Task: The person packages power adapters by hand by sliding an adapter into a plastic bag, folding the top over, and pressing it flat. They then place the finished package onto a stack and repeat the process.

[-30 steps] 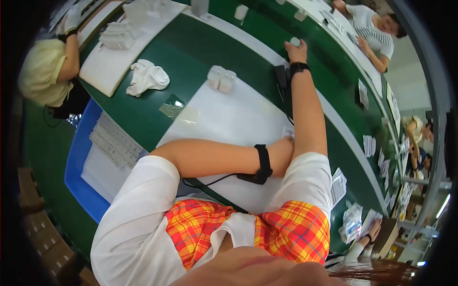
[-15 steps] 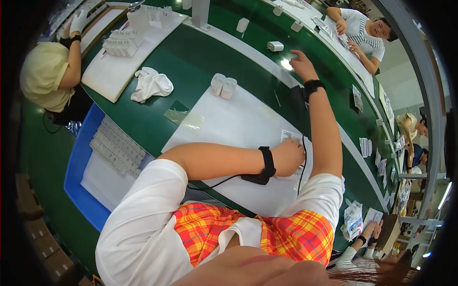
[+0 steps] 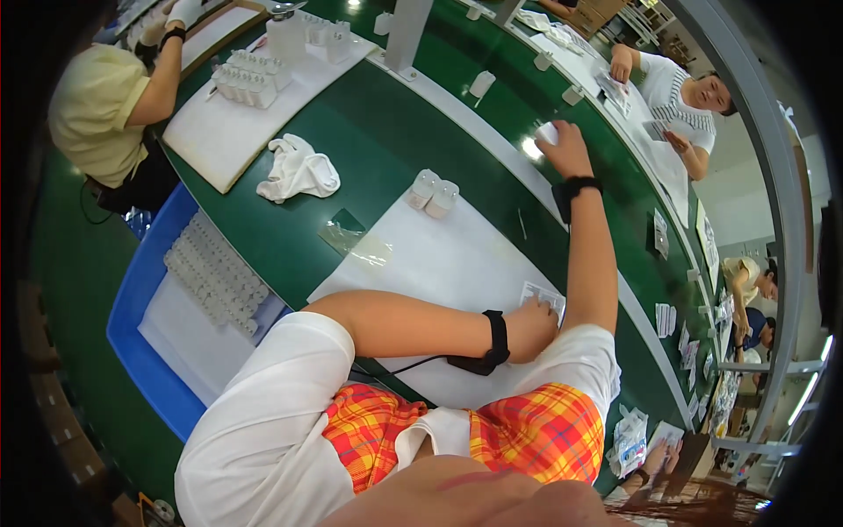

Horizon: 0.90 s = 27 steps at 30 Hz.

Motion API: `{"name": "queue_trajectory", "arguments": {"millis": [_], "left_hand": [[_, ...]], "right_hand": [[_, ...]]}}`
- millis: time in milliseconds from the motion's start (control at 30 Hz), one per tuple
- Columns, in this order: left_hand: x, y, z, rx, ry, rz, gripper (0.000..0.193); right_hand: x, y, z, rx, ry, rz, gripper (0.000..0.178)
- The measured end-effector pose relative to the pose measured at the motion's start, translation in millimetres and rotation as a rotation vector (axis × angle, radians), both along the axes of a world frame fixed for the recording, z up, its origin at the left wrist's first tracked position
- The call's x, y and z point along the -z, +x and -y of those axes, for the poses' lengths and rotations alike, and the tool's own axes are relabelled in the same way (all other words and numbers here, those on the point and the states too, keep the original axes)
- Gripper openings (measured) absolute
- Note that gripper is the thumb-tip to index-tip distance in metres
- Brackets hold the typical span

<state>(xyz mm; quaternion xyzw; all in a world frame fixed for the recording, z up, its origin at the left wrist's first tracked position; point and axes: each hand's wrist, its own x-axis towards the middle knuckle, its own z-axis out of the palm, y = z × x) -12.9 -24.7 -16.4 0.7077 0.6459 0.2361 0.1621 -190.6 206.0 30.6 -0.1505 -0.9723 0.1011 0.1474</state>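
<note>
My right hand (image 3: 569,151) reaches out over the green conveyor belt, its fingers closed round a small white block (image 3: 548,133). Bent across my front, my left arm brings my left hand (image 3: 532,330) down onto a printed label sheet (image 3: 543,295) on the white mat (image 3: 413,255). The fingers of that hand are curled, and their tips are partly hidden, so what they pinch cannot be made out. Two white blocks with clear rounded tops (image 3: 433,194) stand together at the mat's far edge. A clear plastic film (image 3: 356,246) lies across the mat's left edge.
White gloves (image 3: 299,169) lie on the green table. Left of them, a board (image 3: 211,149) bears rows of white blocks (image 3: 246,81). A blue bin (image 3: 132,334) with similar pieces stands at my left. A metal post (image 3: 408,35) rises at the belt's edge. Co-workers sit around.
My right hand has closed on the white block that lay on the belt. The view has shifted slightly. My left hand stays at the label sheet, its fingers more curled.
</note>
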Motion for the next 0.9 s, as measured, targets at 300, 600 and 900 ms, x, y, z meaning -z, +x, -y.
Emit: {"name": "queue_trajectory", "arguments": {"millis": [300,600,900], "left_hand": [[14,1,6,0.009,0.218,-0.251,0.034],[-11,-21,-3,0.068,-0.009,-0.021,0.040],[-15,-5,11,-0.062,0.025,-0.062,0.045]], "right_hand": [[-12,266,110,0.138,-0.530,-0.233,0.051],[-4,351,169,0.150,-0.249,-0.051,0.052],[21,331,166,0.326,-0.284,-0.348,0.051]]}}
